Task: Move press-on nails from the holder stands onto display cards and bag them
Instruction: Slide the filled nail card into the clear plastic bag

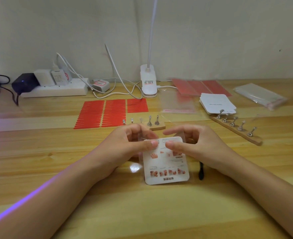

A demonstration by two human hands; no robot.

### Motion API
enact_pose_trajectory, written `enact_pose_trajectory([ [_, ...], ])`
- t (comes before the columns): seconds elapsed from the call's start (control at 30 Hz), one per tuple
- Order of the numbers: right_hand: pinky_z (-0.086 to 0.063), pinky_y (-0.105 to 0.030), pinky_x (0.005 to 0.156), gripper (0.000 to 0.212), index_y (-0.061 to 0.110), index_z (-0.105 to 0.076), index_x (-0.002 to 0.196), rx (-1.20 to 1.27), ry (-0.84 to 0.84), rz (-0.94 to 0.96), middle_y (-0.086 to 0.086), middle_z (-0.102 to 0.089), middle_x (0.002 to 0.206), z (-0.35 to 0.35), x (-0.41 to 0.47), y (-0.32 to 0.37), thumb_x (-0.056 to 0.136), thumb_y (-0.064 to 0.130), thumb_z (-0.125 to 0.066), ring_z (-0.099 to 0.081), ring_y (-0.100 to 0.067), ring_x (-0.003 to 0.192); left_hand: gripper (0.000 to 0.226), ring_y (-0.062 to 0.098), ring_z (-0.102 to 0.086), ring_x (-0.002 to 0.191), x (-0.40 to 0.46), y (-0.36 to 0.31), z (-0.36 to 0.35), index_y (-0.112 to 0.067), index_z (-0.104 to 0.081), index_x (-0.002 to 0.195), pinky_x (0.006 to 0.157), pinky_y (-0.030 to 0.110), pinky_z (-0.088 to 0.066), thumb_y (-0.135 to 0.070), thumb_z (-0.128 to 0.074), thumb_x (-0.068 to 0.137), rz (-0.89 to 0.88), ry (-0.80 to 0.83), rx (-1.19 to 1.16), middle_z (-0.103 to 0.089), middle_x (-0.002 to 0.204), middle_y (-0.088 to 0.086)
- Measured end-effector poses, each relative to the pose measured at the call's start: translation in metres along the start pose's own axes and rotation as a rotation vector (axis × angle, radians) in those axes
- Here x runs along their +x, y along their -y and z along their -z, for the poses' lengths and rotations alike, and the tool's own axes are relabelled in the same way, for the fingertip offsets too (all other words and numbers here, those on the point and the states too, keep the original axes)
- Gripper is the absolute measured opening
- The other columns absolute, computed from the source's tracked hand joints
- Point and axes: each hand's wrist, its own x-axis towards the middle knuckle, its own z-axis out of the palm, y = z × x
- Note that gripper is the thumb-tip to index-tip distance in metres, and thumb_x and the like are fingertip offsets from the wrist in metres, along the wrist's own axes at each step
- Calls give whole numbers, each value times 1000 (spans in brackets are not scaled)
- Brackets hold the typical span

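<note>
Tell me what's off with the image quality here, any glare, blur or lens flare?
Head view: a purple flare streak crosses the lower left; a white glare spot sits on the clear bag around the display card; both the left hand and right hand are slightly motion-blurred; the card's print is too soft to read; table edges bow from the wide lens.

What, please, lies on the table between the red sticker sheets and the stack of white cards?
In the head view, a clear bag lies flat between the red sticker sheets and the white cards; the lamp clip stands just behind that gap.
</note>
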Motion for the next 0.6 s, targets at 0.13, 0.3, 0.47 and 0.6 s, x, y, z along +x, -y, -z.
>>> enact_pose_trajectory([
  [0.13,-54,-17,65,18,31,-72,77,19,-62,15,2,-72,77,3,0,-6,62,40,-69,-69,-7,76,21,12,-69,73,2,2,2,-15,-68,75,61,25,-57,-23,-73,56,22,-17,-10,-70,71,-5],
  [0.3,-55,-26,76,16,38,-74,76,42,-63,15,7,-74,81,4,1,-10,62,41,-68,-69,-8,81,10,9,-68,72,4,3,5,-17,-74,67,59,19,-52,-21,-73,57,43,-11,-41,-69,69,-3],
  [0.47,-56,-23,72,10,31,-75,71,80,-81,16,5,-74,79,4,0,-11,65,33,-67,-70,-7,79,12,13,-69,76,4,1,8,-14,-75,73,57,20,-53,-18,-70,63,48,21,-63,-71,76,3],
  [0.6,-56,-21,72,12,28,-73,75,98,-87,16,4,-74,79,4,0,-11,65,32,-67,-70,-8,79,15,13,-70,80,2,0,11,-16,-74,77,60,22,-55,-22,-70,64,45,45,-25,-72,80,2],
])
